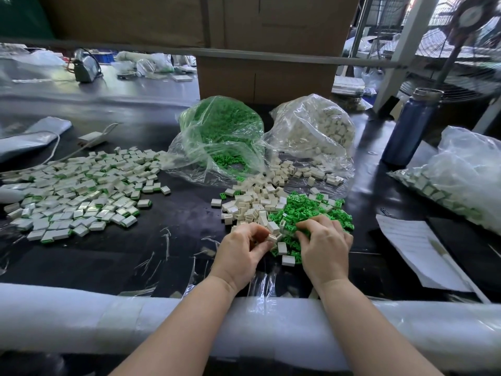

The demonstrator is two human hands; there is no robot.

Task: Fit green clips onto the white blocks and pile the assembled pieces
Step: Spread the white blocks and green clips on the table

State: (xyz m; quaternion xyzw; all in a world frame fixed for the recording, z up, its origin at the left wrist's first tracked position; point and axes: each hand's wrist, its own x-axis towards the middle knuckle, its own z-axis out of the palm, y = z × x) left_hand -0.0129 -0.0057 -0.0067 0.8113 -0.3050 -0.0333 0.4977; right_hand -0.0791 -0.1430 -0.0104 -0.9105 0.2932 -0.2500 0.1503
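i'm looking down at my two hands over the dark table (176, 240). my left hand (241, 253) is curled, thumb and forefinger pinching a white block (272, 238) at its tips, the other fingers folded under. my right hand (325, 248) sits just beside it, fingers bent down into the green clips (311, 207); whether those fingertips grip a clip i cannot tell, they're buried in the heap. between my two sets of fingertips stand a few loose blocks, one upright block (273, 227) just beyond the pinched one, two more (282, 247) lying just below it. beyond my left fingers spreads the loose white pile (252, 204), touching the clip heap on its right side. far off to the left of my left hand lies the wide pile of finished pieces (81, 188), white tops with green edges showing. straight ahead, past both heaps, a clear bag of clips (222, 131) sits open, and beside it on the right a bag of blocks (314, 131). right of my right hand there's a sheet of paper (414, 251) with a pen (440, 249) on it, a blue bottle (412, 126) farther back, and another bag (461, 175) with pieces inside. my forearms cross a white foam edge (81, 318) nearest me.
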